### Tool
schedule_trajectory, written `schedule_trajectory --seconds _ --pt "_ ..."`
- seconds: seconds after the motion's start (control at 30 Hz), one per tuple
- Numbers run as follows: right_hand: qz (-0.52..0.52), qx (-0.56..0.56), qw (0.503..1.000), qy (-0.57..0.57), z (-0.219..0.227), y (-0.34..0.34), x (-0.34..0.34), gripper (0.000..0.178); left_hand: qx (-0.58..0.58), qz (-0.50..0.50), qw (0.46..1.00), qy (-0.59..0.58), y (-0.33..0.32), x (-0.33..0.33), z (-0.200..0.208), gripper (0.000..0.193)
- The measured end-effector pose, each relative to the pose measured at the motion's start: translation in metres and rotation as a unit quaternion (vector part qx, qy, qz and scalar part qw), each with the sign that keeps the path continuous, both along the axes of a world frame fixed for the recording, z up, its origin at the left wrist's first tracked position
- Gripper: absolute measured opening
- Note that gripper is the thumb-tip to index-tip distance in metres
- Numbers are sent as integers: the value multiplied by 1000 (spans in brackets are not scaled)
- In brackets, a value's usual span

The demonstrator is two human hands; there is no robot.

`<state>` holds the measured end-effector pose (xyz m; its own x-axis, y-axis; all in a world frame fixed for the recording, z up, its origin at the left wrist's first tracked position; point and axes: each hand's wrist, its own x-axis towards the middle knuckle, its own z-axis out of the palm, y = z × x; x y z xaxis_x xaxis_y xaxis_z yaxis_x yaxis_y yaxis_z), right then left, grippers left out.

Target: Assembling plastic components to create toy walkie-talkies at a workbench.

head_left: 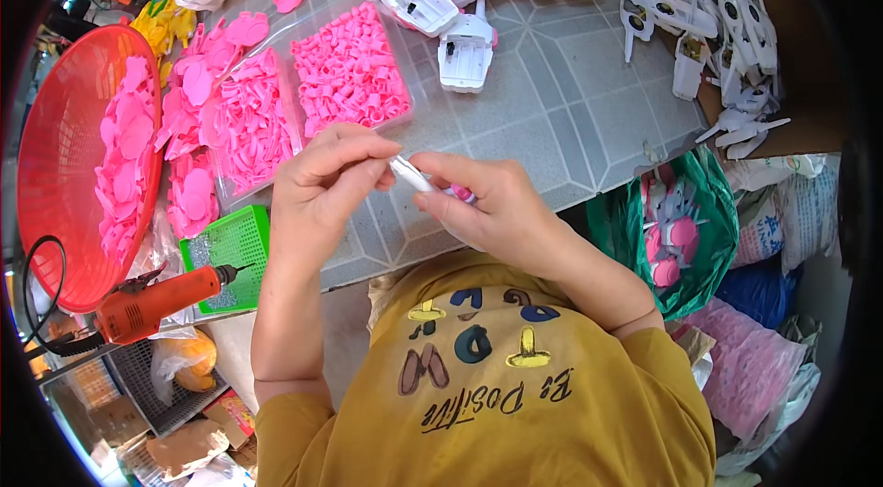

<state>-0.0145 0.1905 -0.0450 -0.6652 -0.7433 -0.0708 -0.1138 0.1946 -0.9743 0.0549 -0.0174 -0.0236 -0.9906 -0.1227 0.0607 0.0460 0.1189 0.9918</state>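
A small white plastic toy part with pink on it [413, 177] is in my right hand [497, 200], its thumb and fingers closed around the middle. The pink end shows between those fingers, while the white end points toward my left hand [333, 176]. My left thumb and forefinger are pinched together at that white end; what lies between them is hidden. Just beyond my left hand, a clear tray [397, 125] holds many small pink ring-like pieces [349, 64]. Left of these lie slim pink pieces [253, 119]. White toy shells [466, 53] with pink edges lie farther back on the table.
A red basket [55, 156] with flat pink parts stands at left. An orange power drill [156, 303] lies beside a green mesh tray [241, 252] at the table edge. A box [800, 55] heaped with white shells [736, 18] sits far right; below hangs a green bag [722, 229].
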Motion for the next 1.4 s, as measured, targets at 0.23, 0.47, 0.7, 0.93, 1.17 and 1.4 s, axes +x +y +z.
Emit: schedule_trajectory --seconds 0.23,0.47,0.7,0.93,1.17,1.4 --pt "-18 -40 998 35 1 1 7 28 30 5 999 -38 10 7 6 19" --pt "-49 -64 995 59 -3 1 13 22 -114 33 991 61 21 9 -4 12" --pt "-17 -54 998 -39 -10 3 10 17 -139 3 988 73 27 9 -15 11" --pt "-10 -69 995 -68 -6 7 6 19 -26 28 999 -30 33 8 -8 13" --pt "1 -43 998 -55 -4 9 6 18 61 40 997 -24 32 12 -12 16" --pt "-12 -17 998 55 -10 9 9 20 -80 -24 996 6 17 10 -6 20"
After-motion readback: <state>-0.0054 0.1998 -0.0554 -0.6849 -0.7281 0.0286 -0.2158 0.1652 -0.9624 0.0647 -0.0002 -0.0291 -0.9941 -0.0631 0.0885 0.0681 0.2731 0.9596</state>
